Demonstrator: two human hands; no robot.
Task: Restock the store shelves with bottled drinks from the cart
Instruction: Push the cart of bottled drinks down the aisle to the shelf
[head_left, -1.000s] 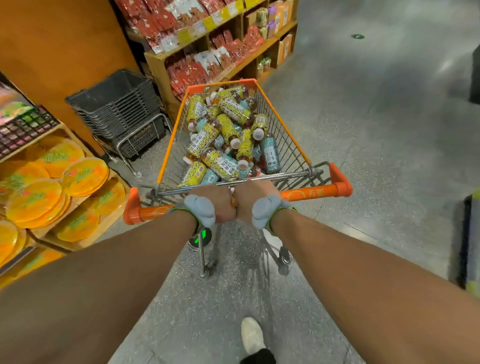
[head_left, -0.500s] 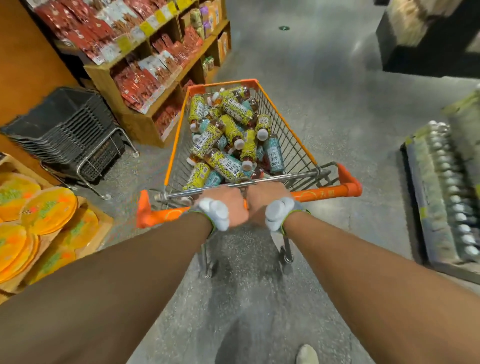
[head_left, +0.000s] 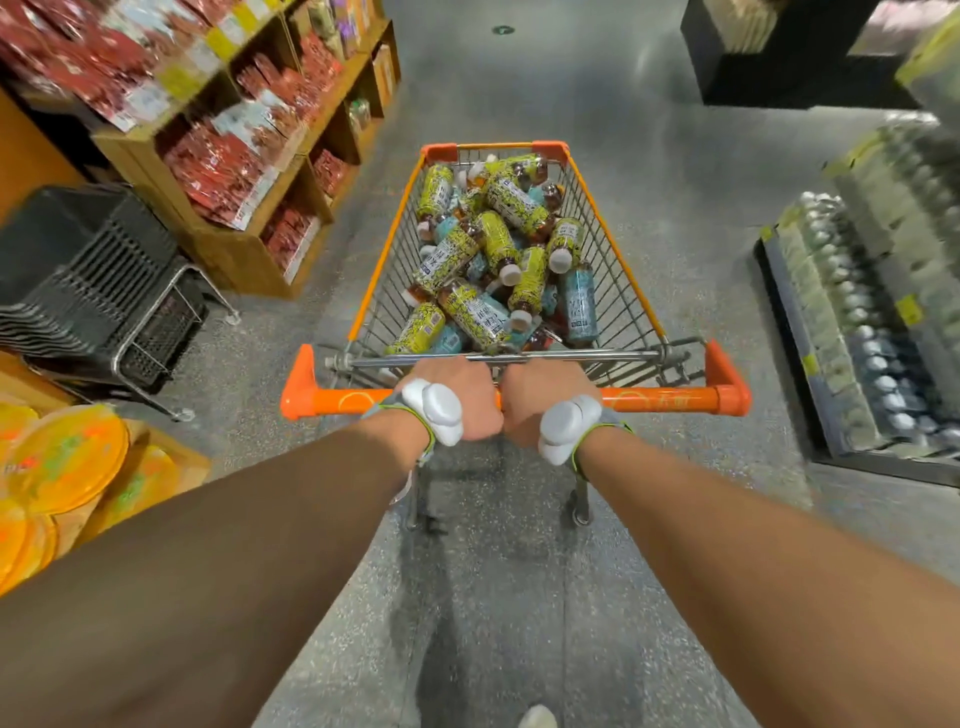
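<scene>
My fingers (head_left: 470, 368) are clenched round the handle (head_left: 660, 401) of the cart (head_left: 601, 218), left hand (head_left: 457, 397) and right hand (head_left: 545, 397) touching at mid-bar. Since a second ago I have swung the cart rightward: the basket stack (head_left: 88, 280) and the yellow discs (head_left: 67, 457) have slid off to the left, and a low display of packed drinks (head_left: 857, 312) has come into view on the right. I take that as the approach to the shelf to be filled, though blur hides its labels. The bottles (head_left: 493, 270) all lie heaped in the cart, none shelved yet. The speckled grey floor (head_left: 519, 597) runs ahead, wooden shelves (head_left: 234, 156) of red packets line the left, and a dark block stands far right.
</scene>
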